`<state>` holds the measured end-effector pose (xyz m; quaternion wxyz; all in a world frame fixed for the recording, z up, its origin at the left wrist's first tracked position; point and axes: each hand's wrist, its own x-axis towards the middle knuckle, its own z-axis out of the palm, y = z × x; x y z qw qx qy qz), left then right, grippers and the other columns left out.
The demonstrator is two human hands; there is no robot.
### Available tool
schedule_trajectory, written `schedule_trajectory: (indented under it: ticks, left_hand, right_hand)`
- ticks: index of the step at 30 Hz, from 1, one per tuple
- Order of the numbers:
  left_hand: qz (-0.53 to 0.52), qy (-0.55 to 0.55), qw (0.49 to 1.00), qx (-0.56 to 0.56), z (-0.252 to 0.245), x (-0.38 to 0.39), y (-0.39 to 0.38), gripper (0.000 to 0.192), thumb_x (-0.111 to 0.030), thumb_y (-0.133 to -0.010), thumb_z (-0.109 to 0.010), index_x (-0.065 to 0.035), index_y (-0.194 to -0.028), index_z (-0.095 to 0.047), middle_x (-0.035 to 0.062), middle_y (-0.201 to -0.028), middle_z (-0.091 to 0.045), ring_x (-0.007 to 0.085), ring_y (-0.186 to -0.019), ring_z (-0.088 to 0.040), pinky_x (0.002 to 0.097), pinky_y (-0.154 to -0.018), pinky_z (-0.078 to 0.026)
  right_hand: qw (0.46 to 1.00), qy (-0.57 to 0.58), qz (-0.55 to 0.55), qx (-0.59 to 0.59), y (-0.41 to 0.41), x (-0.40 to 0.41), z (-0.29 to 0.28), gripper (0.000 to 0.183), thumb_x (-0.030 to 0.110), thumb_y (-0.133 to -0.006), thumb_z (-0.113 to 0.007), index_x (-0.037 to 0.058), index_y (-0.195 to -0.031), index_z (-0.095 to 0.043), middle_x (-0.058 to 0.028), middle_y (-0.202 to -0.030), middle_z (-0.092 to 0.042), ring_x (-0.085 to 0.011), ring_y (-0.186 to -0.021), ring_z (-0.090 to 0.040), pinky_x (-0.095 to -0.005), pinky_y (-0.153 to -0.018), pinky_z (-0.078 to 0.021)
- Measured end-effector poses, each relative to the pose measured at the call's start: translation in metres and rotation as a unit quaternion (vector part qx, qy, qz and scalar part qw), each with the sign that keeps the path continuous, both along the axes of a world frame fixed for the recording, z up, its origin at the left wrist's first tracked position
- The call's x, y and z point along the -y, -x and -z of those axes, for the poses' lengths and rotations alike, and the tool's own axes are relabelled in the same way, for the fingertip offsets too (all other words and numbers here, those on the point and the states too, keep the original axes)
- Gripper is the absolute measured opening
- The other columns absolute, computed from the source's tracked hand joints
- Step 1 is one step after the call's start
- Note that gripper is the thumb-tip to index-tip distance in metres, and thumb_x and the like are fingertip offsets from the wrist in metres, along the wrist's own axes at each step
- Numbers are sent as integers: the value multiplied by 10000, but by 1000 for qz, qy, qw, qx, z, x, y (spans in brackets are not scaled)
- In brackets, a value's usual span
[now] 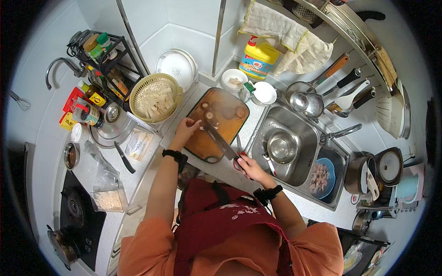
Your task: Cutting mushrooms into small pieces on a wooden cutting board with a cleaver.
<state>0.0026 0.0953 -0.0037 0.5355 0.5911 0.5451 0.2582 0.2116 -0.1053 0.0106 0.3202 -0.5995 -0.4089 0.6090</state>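
Note:
My right hand grips the handle of a kitchen knife. Its broad blade points up and left over a wooden cutting board with a dark green rim. Over the board's left edge, my left hand has bent fingers, their tips close to small pale pieces by the blade's tip; whether they pinch one is unclear. Several brown mushrooms lie on the board, among them one with its pale stem showing and another near the right edge. A hazy blur covers part of the board's far end.
Left of the board stands a yellow colander holding pale strips. A small knife lies on the left counter. To the right are red-handled scissors, a steel sink with a metal bowl, and a blue bowl of meat pieces.

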Motion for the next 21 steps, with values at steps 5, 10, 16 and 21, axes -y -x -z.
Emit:
schedule_trajectory:
  ticks: [5, 10, 16, 21]
  left_hand:
    - [-4, 76, 996, 49, 3, 26, 21, 261, -230, -755, -601, -10, -831, -482, 41, -668, -525, 108, -533, -488, 223, -445, -392]
    - [48, 72, 996, 10, 24, 40, 19, 278, -171, -767, -579, 41, -931, -506, 97, -735, -570, 151, -618, -581, 256, -544, -488]
    - [-6, 82, 995, 59, 40, 46, -6, 231, -108, -781, -548, 52, -935, -484, 103, -755, -550, 148, -591, -568, 247, -512, -486]
    - [-36, 62, 995, 71, 50, 49, -12, 188, -93, -790, -536, 41, -907, -475, 82, -733, -524, 139, -575, -560, 246, -475, -479]
  right_hand:
    - [999, 26, -47, 8, 6, -6, 8, 255, 320, -867, -404, 75, -822, -459, 21, -501, -376, -70, -380, -359, -219, -341, -305]
    - [999, 20, 21, 30, 2, -11, 12, 322, 356, -855, -415, 72, -989, -488, 9, -526, -406, -69, -403, -372, -207, -352, -312]
    - [999, 29, 22, 35, -7, 1, 7, 376, 361, -860, -398, 81, -1102, -460, 16, -538, -402, -62, -403, -361, -201, -359, -308]
    - [997, -15, -9, 71, 0, 13, 2, 428, 359, -853, -421, 41, -1138, -439, 13, -568, -433, -71, -463, -410, -204, -435, -349]
